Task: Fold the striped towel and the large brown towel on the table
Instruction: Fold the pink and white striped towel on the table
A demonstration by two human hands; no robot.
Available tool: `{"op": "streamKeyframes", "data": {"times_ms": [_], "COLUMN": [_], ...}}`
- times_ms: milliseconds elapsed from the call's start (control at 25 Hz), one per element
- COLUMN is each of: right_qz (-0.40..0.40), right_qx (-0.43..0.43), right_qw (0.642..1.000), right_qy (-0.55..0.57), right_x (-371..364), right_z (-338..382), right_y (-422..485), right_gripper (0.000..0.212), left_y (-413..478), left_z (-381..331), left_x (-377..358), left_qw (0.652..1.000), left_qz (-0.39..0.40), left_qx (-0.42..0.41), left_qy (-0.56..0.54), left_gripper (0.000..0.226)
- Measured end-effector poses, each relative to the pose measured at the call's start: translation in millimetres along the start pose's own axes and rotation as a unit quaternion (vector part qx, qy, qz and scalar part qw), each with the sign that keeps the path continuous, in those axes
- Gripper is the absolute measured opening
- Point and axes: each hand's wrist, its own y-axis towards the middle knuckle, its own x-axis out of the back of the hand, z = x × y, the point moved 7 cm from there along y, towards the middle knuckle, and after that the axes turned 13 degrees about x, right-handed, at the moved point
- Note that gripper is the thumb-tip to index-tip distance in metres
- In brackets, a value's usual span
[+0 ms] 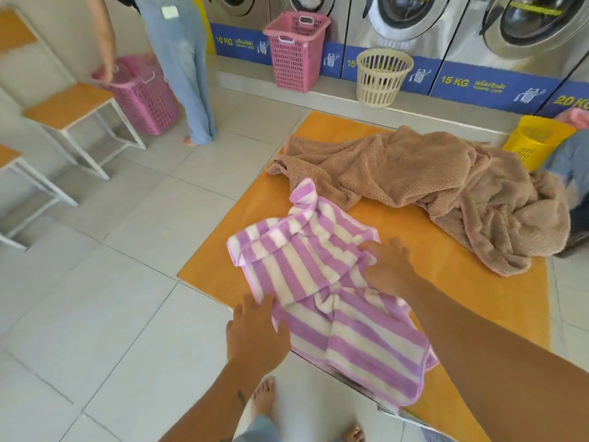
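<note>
Purple-and-white stripes mark the striped towel (322, 291), lying rumpled at the near left corner of the orange surface (430, 275), with one end hanging over the near edge. The left hand (255, 336) pinches the towel's left edge at the surface's left side. The right hand (387, 266) rests on the towel's middle, fingers closed on a fold. The large brown towel (446, 183) lies heaped along the far right part, spilling over the right edge.
</note>
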Motion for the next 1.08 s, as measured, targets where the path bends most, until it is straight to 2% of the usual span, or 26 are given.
{"op": "streamKeyframes", "data": {"times_ms": [120,200,280,360,480,640,800,960,1080], "right_qz": [0.019,0.024,0.013,-0.04,-0.105,-0.154,-0.223,-0.237,-0.127], "right_qx": [0.027,0.055,0.043,0.025,0.018,0.049,0.093,0.082,0.075], "right_qw": [0.999,0.996,0.99,0.976,0.96,0.938,0.902,0.909,0.957], "right_qy": [0.006,0.066,0.137,0.214,0.257,0.307,0.358,0.333,0.25], "right_x": [0.4,-2.3,-6.1,0.6,28.5,80.6,136.6,165.3,161.4], "right_z": [-9.5,-12.3,-19.9,-27.0,-36.3,-39.4,-43.3,-59.2,-60.9], "right_y": [-10.6,-19.7,-33.1,-47.6,-65.8,-83.1,-103.9,-118.2,-128.9], "right_gripper": [0.053,0.036,0.028,0.028,0.027,0.034,0.027,0.012,0.031], "left_y": [-17.3,-20.2,-22.4,-22.6,-22.1,-22.9,-24.1,-24.5,-21.8], "left_z": [-5.2,-17.4,-33.6,-52.0,-79.0,-119.4,-159.6,-186.6,-189.7], "left_x": [-2.9,5.2,17.8,31.1,45.5,68.2,97.0,109.9,108.6], "left_qw": [0.996,0.989,0.98,0.971,0.967,0.952,0.936,0.928,0.931], "left_qz": [0.018,0.001,-0.028,-0.051,-0.076,-0.109,-0.154,-0.158,-0.149], "left_qx": [0.046,0.064,0.054,0.018,-0.045,-0.126,-0.197,-0.249,-0.245], "left_qy": [-0.075,-0.134,-0.191,-0.234,-0.239,-0.256,-0.246,-0.228,-0.226], "left_gripper": [0.046,0.044,0.042,0.043,0.041,0.037,0.034,0.04,0.032]}}
